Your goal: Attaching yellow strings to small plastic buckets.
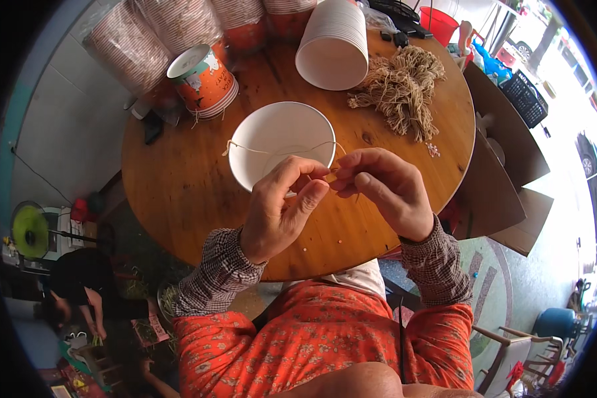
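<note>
A white paper bucket [251, 123] stands on the round wooden table with its mouth facing up toward me. Thin beige string [251, 150] runs from a knot at its left rim, across the mouth, to the fingers of my right hand [388, 192]. That hand is closed in a pinch on the string, just right of the bucket. My left hand [282, 209] is in front of the bucket, with index finger and thumb bent toward the right fingertips. A small yellowish piece [331, 177] shows where the fingertips meet. What exactly the left fingers grip is hidden.
A tangled bundle of beige strings [404, 89] lies at the far right, behind small pale bits [433, 150]. Nested white buckets [331, 50], an orange printed stack [209, 83] and plastic-wrapped stacks [123, 50] line the back. Open cardboard boxes [484, 182] stand right of the table [179, 192].
</note>
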The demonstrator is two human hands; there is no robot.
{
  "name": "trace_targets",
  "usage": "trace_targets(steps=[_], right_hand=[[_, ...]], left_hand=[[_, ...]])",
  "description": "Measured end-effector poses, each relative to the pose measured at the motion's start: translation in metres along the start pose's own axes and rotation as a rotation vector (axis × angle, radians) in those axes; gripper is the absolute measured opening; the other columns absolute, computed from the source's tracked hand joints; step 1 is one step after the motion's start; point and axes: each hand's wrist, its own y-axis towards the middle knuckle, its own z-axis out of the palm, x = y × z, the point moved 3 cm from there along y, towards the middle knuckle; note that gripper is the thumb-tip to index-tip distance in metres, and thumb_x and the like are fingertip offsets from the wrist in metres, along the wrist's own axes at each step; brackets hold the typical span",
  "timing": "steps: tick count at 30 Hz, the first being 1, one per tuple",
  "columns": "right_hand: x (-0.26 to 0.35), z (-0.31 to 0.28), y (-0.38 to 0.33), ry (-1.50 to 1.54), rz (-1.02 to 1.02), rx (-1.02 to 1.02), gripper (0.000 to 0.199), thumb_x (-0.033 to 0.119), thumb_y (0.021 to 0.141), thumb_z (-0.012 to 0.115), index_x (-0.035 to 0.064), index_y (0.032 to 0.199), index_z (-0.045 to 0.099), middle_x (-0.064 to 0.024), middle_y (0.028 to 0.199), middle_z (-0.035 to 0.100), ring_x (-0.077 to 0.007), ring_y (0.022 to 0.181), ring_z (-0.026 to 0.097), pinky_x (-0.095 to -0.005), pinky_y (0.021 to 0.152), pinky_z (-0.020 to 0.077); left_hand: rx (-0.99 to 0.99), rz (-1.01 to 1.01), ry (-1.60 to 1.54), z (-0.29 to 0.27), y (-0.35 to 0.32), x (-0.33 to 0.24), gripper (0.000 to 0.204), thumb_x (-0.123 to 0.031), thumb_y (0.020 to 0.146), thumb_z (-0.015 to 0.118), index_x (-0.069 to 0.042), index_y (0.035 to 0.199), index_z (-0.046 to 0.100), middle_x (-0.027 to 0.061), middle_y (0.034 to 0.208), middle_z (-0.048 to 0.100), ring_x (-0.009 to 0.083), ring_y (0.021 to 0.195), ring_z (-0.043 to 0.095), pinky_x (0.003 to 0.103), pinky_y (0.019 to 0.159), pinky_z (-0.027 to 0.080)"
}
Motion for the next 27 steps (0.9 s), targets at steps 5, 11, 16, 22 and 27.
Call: trace_targets(steps=[5,11,16,22,27], right_hand=[[0.003,0.011,0.005,-0.060,-0.026,-0.040,0.024,0.001,0.098,0.050,-0.0051,0.120,0.054,-0.0116,0.107,0.064,-0.0170,0.101,0.064,-0.0300,0.089,0.0526],[0.005,0.042,0.014,-0.128,-0.097,-0.086,0.022,-0.004,0.096,0.049,-0.0042,0.116,0.057,-0.0114,0.107,0.065,-0.0158,0.102,0.063,-0.0280,0.088,0.0518],[0.003,0.045,0.018,-0.388,-0.168,-0.079,0.019,-0.002,0.093,0.056,-0.0015,0.111,0.060,-0.0085,0.101,0.065,-0.0138,0.092,0.064,-0.0271,0.080,0.0527],[0.009,0.043,0.015,-0.815,-0.267,0.028,0.017,-0.002,0.082,0.068,0.0000,0.099,0.065,-0.0076,0.089,0.061,-0.0150,0.077,0.064,-0.0264,0.069,0.0511],[0.005,0.037,0.018,-0.781,-0.221,0.027,0.012,-0.003,0.081,0.068,0.0005,0.093,0.065,-0.0064,0.083,0.058,-0.0137,0.072,0.061,-0.0265,0.065,0.0495]], left_hand=[[0.051,-0.162,-0.248,-0.004,-0.009,0.005,0.026,-0.020,0.097,0.059,0.001,0.112,0.059,0.0057,0.100,0.065,0.0080,0.082,0.061,0.023,0.067,0.052],[0.163,-0.394,-0.641,0.007,-0.020,0.012,0.028,-0.019,0.097,0.058,0.003,0.115,0.060,0.0048,0.092,0.066,0.0088,0.074,0.063,0.022,0.068,0.053],[0.118,-0.445,-0.662,-0.005,-0.025,0.012,0.023,-0.017,0.097,0.058,0.004,0.105,0.064,0.0039,0.085,0.067,0.0073,0.070,0.062,0.022,0.064,0.053],[-0.011,0.117,0.106,-0.031,-0.018,0.000,0.008,-0.006,0.088,0.066,0.000,0.093,0.064,0.0092,0.078,0.065,0.0182,0.067,0.065,0.028,0.057,0.050],[-0.020,0.254,0.259,-0.029,-0.012,-0.002,0.010,-0.007,0.085,0.069,-0.001,0.091,0.062,0.0112,0.077,0.062,0.0249,0.066,0.062,0.031,0.058,0.049]])
